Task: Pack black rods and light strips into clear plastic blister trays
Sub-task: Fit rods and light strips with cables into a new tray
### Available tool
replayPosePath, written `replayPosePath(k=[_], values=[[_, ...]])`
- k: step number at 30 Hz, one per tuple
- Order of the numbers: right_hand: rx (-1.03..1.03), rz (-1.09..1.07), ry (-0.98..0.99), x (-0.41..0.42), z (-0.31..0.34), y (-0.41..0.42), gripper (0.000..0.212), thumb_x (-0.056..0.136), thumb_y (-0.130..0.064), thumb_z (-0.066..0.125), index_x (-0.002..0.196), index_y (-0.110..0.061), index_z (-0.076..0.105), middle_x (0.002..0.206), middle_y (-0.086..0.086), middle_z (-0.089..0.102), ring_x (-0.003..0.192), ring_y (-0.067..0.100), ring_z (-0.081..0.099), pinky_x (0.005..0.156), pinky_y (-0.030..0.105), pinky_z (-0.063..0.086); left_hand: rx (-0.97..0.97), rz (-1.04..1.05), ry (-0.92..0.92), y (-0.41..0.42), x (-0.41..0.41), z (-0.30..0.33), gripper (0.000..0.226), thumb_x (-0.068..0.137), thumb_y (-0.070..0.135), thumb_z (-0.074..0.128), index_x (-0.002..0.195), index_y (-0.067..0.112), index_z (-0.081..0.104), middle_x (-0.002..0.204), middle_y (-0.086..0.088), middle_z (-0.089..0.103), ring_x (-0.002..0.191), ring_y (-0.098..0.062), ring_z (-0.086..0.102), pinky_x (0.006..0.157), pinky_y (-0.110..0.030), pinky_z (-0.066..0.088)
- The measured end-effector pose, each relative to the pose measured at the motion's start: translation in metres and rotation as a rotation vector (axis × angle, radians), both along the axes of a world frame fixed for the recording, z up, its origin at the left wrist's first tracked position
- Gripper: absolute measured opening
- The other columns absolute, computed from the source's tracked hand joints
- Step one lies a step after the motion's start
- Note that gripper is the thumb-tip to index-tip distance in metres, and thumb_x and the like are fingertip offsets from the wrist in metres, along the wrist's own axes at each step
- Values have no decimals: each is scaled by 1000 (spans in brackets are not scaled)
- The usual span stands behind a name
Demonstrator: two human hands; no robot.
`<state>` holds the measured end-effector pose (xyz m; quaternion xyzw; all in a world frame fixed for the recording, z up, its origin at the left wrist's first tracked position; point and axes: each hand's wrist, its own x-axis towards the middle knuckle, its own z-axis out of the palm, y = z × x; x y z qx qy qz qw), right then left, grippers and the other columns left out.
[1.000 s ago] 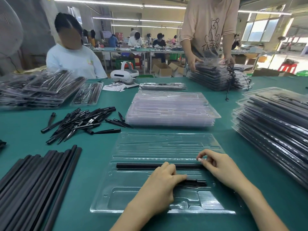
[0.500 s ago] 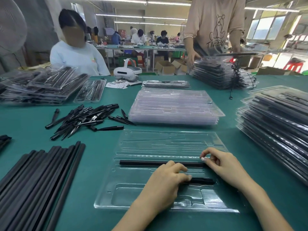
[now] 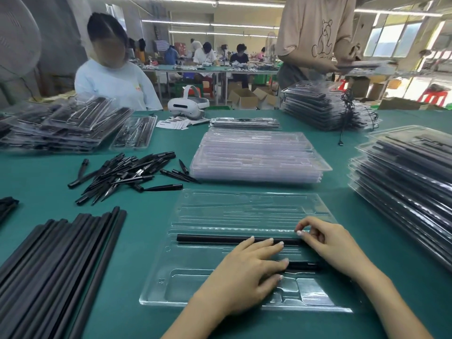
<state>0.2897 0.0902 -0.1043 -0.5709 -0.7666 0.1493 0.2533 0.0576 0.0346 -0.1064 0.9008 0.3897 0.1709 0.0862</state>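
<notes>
Tray of clear plastic is laid flat at the near edge of the green surface, with a long black rod seated across its middle channel. The right end of that rod is pinched by the right hand, its fingers curled together on it. The left hand is laid flat, fingers straight, over a shorter black piece in the channel nearer the edge. Loose black rods are gathered at the near left corner, small black pointed parts beyond them. Empty trays are stacked behind, filled trays at the right edge.
</notes>
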Motion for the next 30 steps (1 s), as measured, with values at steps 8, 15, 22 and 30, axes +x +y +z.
replayPosePath(k=[8, 15, 22, 30], values=[[9, 16, -86, -4, 8, -11, 15, 91, -32, 60, 85, -45, 56, 69, -17, 57, 67, 3, 52, 62, 27, 44, 63, 202, -79, 3, -19, 15, 37, 99, 32, 43, 134, 33, 52, 142, 13, 49, 134, -4, 38, 119, -26, -1], [100, 355, -91, -58, 12, -32, 23, 94, -33, 54, 115, -33, 64, 115, -23, 53, 112, 0, 48, 98, 25, 39, -52, 535, -252, 0, -68, 23, 26, 96, 27, 50, 116, 30, 67, 114, 14, 67, 112, -7, 53, 103, -26, 34], [12, 646, -467, -119, 8, -47, 71, 78, -72, -7, 143, -54, 16, 156, -21, 2, 142, -2, 6, 113, 18, 6, -28, 654, -215, -34, -120, 17, 27, 94, 22, 53, 114, 29, 68, 117, 17, 65, 115, -5, 50, 103, -28, 35], [113, 773, -427, -227, 16, -61, 47, 100, -50, 29, 146, -39, 30, 156, -8, 24, 139, 9, 25, 110, 26, 21, 58, 795, -177, -71, -182, 27, 26, 93, 21, 53, 114, 25, 68, 114, 14, 66, 113, -5, 52, 101, -28, 39]])
